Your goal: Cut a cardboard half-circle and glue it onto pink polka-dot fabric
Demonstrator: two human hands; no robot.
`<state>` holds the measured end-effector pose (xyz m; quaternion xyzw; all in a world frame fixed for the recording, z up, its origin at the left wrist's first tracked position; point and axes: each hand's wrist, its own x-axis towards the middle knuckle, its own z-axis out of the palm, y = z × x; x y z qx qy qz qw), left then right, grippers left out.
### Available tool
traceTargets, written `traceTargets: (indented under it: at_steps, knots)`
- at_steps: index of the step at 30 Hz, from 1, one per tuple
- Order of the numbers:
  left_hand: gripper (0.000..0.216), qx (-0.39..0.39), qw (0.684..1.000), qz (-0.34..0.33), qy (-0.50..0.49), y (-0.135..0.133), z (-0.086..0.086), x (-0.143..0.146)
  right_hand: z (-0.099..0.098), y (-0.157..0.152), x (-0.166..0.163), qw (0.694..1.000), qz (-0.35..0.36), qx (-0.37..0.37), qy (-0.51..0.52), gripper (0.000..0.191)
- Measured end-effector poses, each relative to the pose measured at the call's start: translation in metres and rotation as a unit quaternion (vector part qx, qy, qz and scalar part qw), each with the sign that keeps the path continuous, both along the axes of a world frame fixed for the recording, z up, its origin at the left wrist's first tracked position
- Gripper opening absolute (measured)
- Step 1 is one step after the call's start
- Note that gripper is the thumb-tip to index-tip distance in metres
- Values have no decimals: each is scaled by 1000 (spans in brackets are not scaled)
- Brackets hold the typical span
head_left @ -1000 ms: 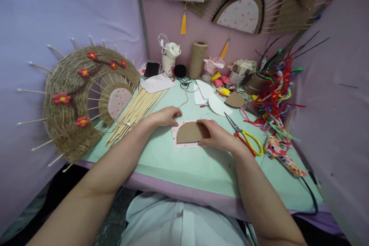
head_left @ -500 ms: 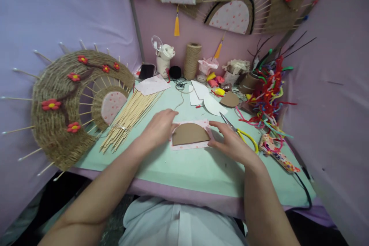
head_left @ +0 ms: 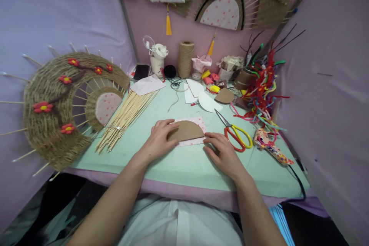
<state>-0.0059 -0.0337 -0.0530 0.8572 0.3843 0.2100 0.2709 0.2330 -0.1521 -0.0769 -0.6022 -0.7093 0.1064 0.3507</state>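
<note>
In the middle of the table lies a brown cardboard half-circle [head_left: 187, 130], flat on a white cloth piece with pink spots [head_left: 191, 143]. My left hand [head_left: 161, 140] grips the cardboard's left end, fingers over its upper curve and thumb at the straight lower edge. At the opposite end, my right hand [head_left: 220, 152] rests with thumb and fingers apart, fingertips by the cardboard's right corner and the cloth's edge. Scissors with one red and one yellow handle [head_left: 234, 134] lie open just beyond the right hand.
Left of the hands lie a bundle of thin sticks [head_left: 123, 119] and a woven twine fan [head_left: 52, 111]. A patterned glue gun [head_left: 272, 148] lies at right, near colourful pipe cleaners [head_left: 265, 80]. White paper pieces [head_left: 209, 102], a twine spool [head_left: 186, 59] and black yarn [head_left: 170, 71] sit farther back.
My left hand has come onto the cardboard's left end. The right hand has lowered slightly, baring the scissors' red handle. The whole view has shifted a little.
</note>
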Motion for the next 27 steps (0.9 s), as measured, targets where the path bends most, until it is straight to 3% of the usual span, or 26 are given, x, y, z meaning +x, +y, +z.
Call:
traceTargets:
  at_steps: [6, 27]
  knots:
    - [54, -4, 1000, 8, 28, 1, -1, -5, -2, -1, 0, 1000, -7, 20, 8, 14]
    - [55, 7, 999, 16, 41, 1, -1, -3, -6, 0, 0, 999, -12, 33, 2, 11]
